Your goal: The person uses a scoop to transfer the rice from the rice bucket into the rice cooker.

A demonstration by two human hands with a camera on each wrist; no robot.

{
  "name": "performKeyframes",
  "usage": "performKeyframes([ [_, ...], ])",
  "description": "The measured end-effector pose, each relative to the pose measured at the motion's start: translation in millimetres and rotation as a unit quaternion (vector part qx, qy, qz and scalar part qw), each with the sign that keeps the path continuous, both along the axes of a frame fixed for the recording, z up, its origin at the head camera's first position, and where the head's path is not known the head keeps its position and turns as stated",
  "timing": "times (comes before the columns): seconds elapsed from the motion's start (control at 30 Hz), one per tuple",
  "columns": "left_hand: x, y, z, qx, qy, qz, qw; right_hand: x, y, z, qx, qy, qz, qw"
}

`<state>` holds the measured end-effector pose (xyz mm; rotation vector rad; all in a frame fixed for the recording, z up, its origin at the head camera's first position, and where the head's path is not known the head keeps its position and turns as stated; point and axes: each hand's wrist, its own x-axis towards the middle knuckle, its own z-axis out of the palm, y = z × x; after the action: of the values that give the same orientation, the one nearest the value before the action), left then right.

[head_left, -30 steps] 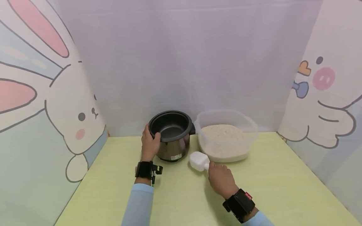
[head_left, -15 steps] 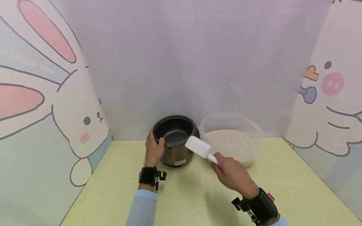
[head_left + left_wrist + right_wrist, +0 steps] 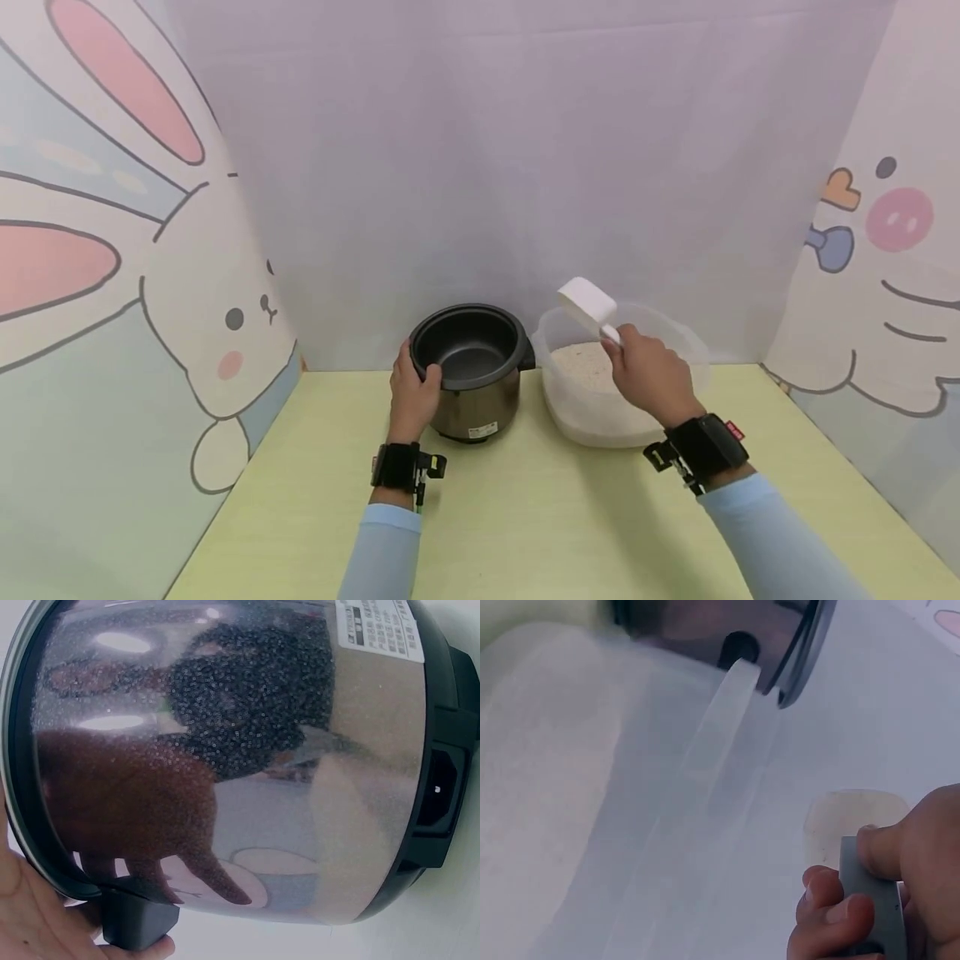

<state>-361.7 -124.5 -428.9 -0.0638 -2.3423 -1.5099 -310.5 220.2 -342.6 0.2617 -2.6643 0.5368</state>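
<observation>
My left hand point(image 3: 414, 400) grips the left side of a dark rice cooker point(image 3: 480, 408), thumb at its rim. In the left wrist view, the fingers curl round the black side handle point(image 3: 139, 921). The cooker's dark inside shows no contents. With its fingers round the handle, my right hand point(image 3: 656, 375) holds a white scoop point(image 3: 588, 302) raised over a clear plastic tub point(image 3: 551, 396). Pale, rice-like grain point(image 3: 585, 364) partly fills this tub. The right wrist view shows the scoop's handle point(image 3: 874, 896) between thumb and fingers.
The cooker and tub stand side by side at the back of a pale green table point(image 3: 517, 517). A lilac cloth point(image 3: 480, 167) hangs right behind them. Panels with a cartoon rabbit point(image 3: 202, 317) and a white cartoon animal point(image 3: 840, 317) flank the table.
My right hand has lifted the scoop from low in front of the cooker and tub, then carried it right and up over the tub. The left hand keeps its hold on the cooker.
</observation>
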Motion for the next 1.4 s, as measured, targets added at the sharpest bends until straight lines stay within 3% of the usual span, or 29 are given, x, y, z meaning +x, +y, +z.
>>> performKeyframes([
  [0.4,0.5,-1,2.8,0.004,-0.004,0.004,1.0000,-42.3,33,-2.3,0.047,-0.109,-0.050,0.992],
  [0.9,2.9,3,1.1,-0.003,0.003,-0.002,1.0000,-65.0,60,-36.8,0.031,-0.189,-0.075,0.979],
  [1.4,0.0,2,1.0,-0.005,-0.006,0.010,0.9999,-73.1,58,-41.4,0.040,-0.263,-0.087,0.960],
])
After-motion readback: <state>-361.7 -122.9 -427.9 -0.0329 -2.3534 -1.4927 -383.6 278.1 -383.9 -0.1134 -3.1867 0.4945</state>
